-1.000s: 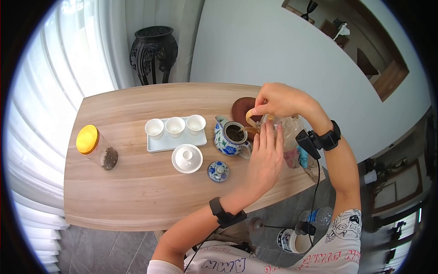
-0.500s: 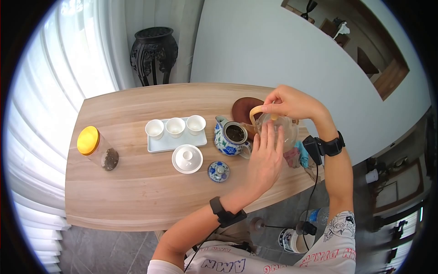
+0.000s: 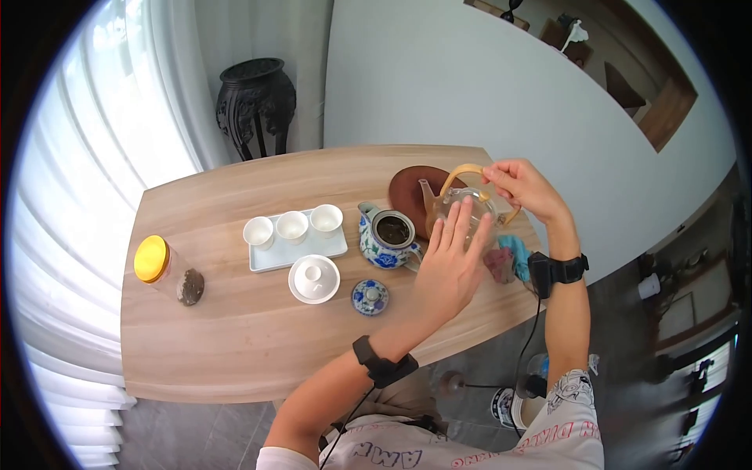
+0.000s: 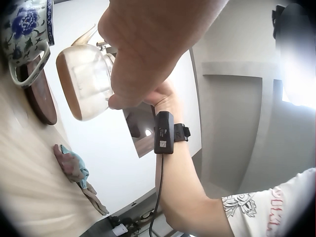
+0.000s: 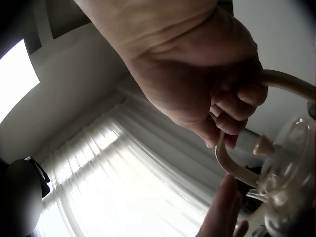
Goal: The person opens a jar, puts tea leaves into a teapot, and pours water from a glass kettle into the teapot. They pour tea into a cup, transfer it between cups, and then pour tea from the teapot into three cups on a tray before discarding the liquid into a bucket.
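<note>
My right hand (image 3: 529, 190) grips the pale arched handle (image 3: 462, 170) of a glass teapot (image 4: 81, 81), which holds brownish liquid. In the left wrist view the teapot hangs above the table, close to level. My left hand (image 3: 448, 274) is held with straight fingers beside the glass teapot, overlapping its body in the head view. Left of that hand stands a blue-and-white porcelain teapot (image 3: 381, 254), lidless, with dark contents showing in its mouth. Its matching lid (image 3: 370, 298) lies on the table in front of it.
A brown round board (image 3: 406, 188) lies behind the teapots. Three white cups stand on a pale tray (image 3: 298, 255), with a white lidded bowl (image 3: 314, 279) in front. Far left is a yellow-lidded jar (image 3: 160, 262). Crumpled cloths (image 3: 513, 254) lie near the right edge.
The stream from the glass teapot into the porcelain teapot has stopped. My right hand has tipped the glass teapot back and drawn it right. My left hand stays straight-fingered beside it.
</note>
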The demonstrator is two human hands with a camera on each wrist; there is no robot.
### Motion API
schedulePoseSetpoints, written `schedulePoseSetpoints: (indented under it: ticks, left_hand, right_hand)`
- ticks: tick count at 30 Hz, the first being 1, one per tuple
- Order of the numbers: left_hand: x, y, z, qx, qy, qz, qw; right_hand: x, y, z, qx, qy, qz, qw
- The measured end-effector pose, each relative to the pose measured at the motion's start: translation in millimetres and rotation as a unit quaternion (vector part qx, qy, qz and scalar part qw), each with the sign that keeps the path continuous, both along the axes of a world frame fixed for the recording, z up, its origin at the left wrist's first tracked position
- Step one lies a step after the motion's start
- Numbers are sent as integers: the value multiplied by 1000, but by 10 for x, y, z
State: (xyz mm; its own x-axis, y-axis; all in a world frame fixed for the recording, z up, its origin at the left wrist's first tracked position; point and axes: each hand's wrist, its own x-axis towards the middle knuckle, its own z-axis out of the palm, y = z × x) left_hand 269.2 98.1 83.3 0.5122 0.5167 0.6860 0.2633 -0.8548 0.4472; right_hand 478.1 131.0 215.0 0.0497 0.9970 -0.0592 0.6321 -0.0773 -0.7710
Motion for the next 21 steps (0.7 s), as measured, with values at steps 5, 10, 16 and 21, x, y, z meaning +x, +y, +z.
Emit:
schedulePoseSetpoints:
  ticks: [5, 10, 16, 21]
  left_hand:
    - [-645, -256, 81, -88, -51, -19, 995]
    - [-1698, -531, -147, -183, -69, 65, 979]
    - [-2702, -716, -645, -243, -46, 264, 932]
    - [-2962, -820, -966, -219, -49, 355, 908]
  right_hand:
    - [100, 174, -126, 37, 31, -37, 998]
    - [243, 487, -346, 74, 63, -52, 994]
    - [406, 834, -535, 70, 75, -55, 993]
    - [482, 1035, -690, 71, 58, -72, 993]
